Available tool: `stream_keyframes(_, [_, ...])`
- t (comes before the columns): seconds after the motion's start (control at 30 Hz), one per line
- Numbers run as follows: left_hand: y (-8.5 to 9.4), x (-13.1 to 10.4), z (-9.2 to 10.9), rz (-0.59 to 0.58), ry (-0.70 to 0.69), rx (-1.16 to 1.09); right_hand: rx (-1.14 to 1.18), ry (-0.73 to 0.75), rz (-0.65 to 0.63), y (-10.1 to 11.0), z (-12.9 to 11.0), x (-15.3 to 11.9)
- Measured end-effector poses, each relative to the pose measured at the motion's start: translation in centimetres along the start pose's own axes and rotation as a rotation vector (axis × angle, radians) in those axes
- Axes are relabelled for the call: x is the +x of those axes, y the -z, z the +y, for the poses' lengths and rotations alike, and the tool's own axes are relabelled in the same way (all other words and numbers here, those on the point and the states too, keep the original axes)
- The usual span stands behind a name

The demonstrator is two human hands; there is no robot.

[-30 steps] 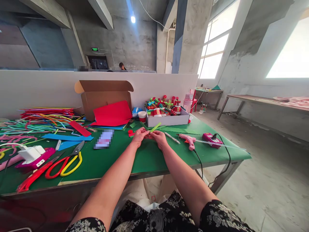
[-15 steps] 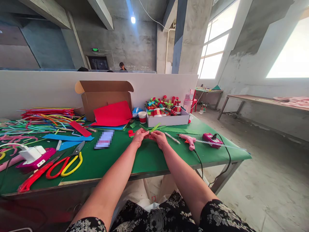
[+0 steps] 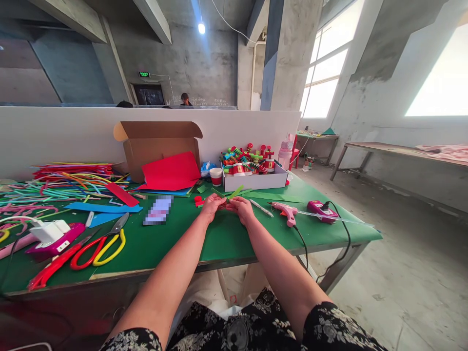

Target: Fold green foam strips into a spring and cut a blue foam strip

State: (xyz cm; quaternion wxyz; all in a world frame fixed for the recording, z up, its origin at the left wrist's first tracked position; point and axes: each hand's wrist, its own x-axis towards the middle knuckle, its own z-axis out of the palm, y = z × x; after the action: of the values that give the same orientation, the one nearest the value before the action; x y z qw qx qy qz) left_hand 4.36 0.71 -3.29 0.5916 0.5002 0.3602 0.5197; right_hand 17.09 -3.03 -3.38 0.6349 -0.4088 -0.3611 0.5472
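My left hand (image 3: 211, 206) and my right hand (image 3: 240, 207) meet over the green tabletop, fingertips almost touching. Pinched between them are thin green paper strips (image 3: 236, 191), whose ends stick up past the fingers; how the strips are joined there is too small to tell. Small red pieces (image 3: 198, 200) lie just left of my left hand. To the right of my right hand are a white pen (image 3: 261, 208) and a pink glue gun (image 3: 287, 213) with a clear glue stick in its back. More flat green strips (image 3: 278, 197) lie behind the pen.
Behind my hands stand a paper cup (image 3: 216, 177) and a white box (image 3: 256, 183) full of colourful figures. Leftward are a phone (image 3: 158, 210), shears (image 3: 119, 225), pipe cleaners (image 3: 73, 181), and a cardboard box (image 3: 161, 131) behind red sheets (image 3: 171, 173). A power socket (image 3: 321, 212) trails its cord rightward.
Almost nothing differs. Both hands keep the same place and grip on the green strips; the view has shifted very slightly.
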Motion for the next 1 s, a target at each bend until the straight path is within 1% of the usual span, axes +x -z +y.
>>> stream_keyframes(0.17, [0.12, 0.11, -0.07, -0.006, 0.007, -0.008, -0.035, 0.048, -0.002, -0.20, 0.25, -0.05])
stream_keyframes(0.43, [0.12, 0.17, -0.38, -0.119, 0.018, 0.018, -0.066, 0.115, 0.029, -0.37, 0.20, -0.07])
stream_keyframes(0.73, [0.19, 0.23, -0.24, -0.061, -0.063, 0.071, -0.089, 0.099, 0.030, -0.30, 0.23, -0.15])
stream_keyframes(1.0, [-0.15, -0.07, -0.09, -0.053, -0.010, -0.030, -0.082, 0.104, 0.032, -0.16, 0.64, 0.17])
